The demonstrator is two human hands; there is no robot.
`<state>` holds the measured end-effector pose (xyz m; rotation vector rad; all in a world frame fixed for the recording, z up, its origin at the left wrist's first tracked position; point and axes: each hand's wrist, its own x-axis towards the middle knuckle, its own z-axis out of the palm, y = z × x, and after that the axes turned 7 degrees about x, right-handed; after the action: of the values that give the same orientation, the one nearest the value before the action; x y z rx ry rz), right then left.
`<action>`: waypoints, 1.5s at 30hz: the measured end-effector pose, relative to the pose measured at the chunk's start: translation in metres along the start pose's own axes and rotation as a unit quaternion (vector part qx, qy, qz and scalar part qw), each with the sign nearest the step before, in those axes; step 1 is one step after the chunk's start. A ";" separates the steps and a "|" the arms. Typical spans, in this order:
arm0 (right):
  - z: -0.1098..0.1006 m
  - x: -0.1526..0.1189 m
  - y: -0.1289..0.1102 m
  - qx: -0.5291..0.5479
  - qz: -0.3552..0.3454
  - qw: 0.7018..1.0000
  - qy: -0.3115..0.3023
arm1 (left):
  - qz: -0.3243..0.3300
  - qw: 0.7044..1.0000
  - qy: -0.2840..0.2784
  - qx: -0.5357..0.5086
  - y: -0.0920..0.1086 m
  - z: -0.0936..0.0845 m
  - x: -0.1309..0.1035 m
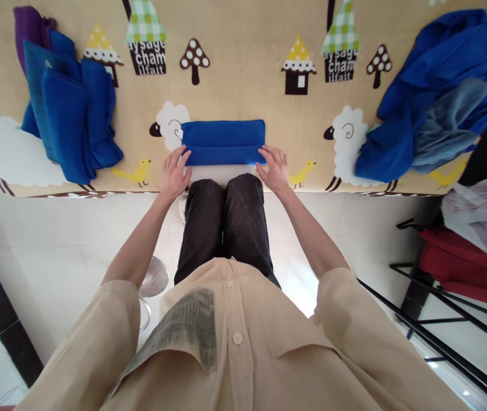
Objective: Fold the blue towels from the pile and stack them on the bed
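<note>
A blue cloth (223, 134) lies on the patterned table cover, with its near part folded over in a long strip and a small white tag at its left edge. My left hand (176, 171) is at the left end of the folded strip, its index finger on the cloth and its thumb by the near edge. At the opposite end, my right hand (275, 168) grips the near right corner in a similar way, thumb below and index finger above. Both hands are partly curled, and the fingertips hide the corners.
Folded blue cloths (65, 114) with a purple one (31, 31) are stacked at left. A loose heap of blue cloths (435, 74) lies at right. Below stand a round metal stool (155, 277), a black metal rack (453, 299), a red bundle (466, 265) and a white plastic bag (483, 208).
</note>
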<state>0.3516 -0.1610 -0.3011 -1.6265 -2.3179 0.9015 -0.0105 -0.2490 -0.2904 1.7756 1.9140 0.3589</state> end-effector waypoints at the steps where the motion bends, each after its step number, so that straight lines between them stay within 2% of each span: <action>1: -0.001 0.001 -0.004 -0.005 -0.025 0.999 -0.030 | 0.026 0.999 -0.020 0.009 0.003 -0.001 0.000; 3: -0.001 0.005 -0.010 -0.012 -0.050 0.996 -0.070 | 0.053 0.997 -0.046 0.023 0.005 0.002 0.005; 5: 0.003 0.014 -0.013 -0.019 -0.049 0.995 -0.084 | 0.056 0.997 -0.051 0.031 0.005 0.008 0.014; 9: 0.010 0.035 -0.012 -0.031 -0.030 0.996 -0.077 | 0.031 0.998 -0.040 0.047 0.004 0.016 0.033; 14: 0.014 0.047 -0.009 -0.033 -0.002 0.997 -0.066 | 0.011 0.995 -0.062 0.080 0.003 0.013 0.047; 17: 0.014 0.040 -0.010 -0.032 0.006 0.998 -0.057 | 0.021 0.994 -0.067 0.083 0.000 0.008 0.042; 23: 0.011 0.012 -0.006 -0.005 0.009 0.998 -0.066 | 0.029 0.994 -0.081 0.064 -0.008 0.002 0.016; 27: 0.018 0.011 0.011 0.073 0.049 0.996 -0.011 | -0.012 0.997 -0.048 -0.051 -0.020 0.007 0.012; 31: 0.027 0.027 0.027 0.190 0.102 0.975 0.050 | -0.085 0.981 0.007 -0.173 -0.032 0.017 0.022; 34: 0.028 0.035 0.030 0.248 0.129 0.958 0.057 | -0.141 0.975 0.035 -0.170 -0.035 0.022 0.030; 37: 0.027 0.038 0.028 0.266 0.149 0.950 0.064 | -0.164 0.972 0.047 -0.164 -0.033 0.022 0.036; 45: 0.036 0.040 0.035 0.212 0.207 0.953 0.063 | -0.250 0.951 0.041 -0.176 -0.025 0.021 0.042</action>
<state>0.3474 -0.1304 -0.3578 -1.9222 -1.5746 1.2303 -0.0223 -0.2138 -0.3284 1.0213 2.1142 0.5513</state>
